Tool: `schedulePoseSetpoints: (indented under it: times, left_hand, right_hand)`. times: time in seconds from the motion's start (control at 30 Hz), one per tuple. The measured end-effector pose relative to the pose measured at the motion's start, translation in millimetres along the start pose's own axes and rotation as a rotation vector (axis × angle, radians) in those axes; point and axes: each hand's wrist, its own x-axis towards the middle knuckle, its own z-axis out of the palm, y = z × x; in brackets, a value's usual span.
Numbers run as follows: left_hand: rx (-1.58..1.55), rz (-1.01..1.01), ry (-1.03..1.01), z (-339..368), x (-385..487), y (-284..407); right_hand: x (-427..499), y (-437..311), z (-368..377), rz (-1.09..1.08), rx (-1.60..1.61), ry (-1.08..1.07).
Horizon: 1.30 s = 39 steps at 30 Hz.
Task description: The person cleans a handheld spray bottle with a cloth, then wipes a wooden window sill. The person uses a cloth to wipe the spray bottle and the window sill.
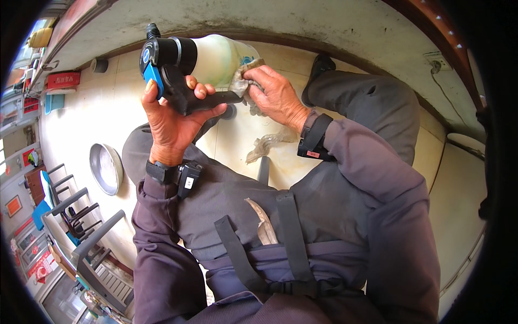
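A translucent white canister (216, 60) is held up on its side in front of me. It has a black head with a ribbed black nozzle (152, 30), a blue lever (153, 80) and a black handle (210, 101). My left hand (174, 117) is wrapped around the handle from below, its thumb resting against the blue lever. My right hand (275, 93) grips a crumpled, dirty rag (243, 81) pressed against the canister's far right end. That end is partly covered by the rag and fingers. A second grey rag (270, 145) lies below, between my legs.
A metal basin (106, 169) sits on the tiled floor to the left. A stained wall (283, 24) with a socket and cord (437, 62) runs along the far side. Grey chairs (105, 239), a red box (63, 80) and a light-blue bin (54, 103) stand left.
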Motion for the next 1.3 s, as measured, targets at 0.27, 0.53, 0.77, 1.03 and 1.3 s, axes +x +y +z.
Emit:
schedulePoseSetpoints:
  times: [0.27, 0.53, 0.77, 1.03, 1.3]
  left_hand:
    - [0.093, -0.04, -0.036, -6.3, -0.8, -5.8]
    - [0.426, -0.003, -0.188, -8.8, 2.0, 1.1]
    - [0.518, -0.106, -0.184, 3.5, -9.4, -9.4]
    - [0.558, -0.215, -0.18, -0.9, -10.0, -20.3]
    - [0.634, -0.288, -0.269, -3.9, -17.1, -18.0]
  right_hand:
    - [-4.0, 21.5, -3.4, 0.051, 0.068, -0.188]
    - [9.6, 43.6, -28.9, 0.419, -0.113, -0.045]
    - [50.5, 20.7, -66.4, 0.456, 0.492, 0.074]
    - [53.1, 0.4, -69.4, 0.097, 0.445, -0.15]
    - [37.5, 70.2, -51.5, 0.714, 0.106, -0.271]
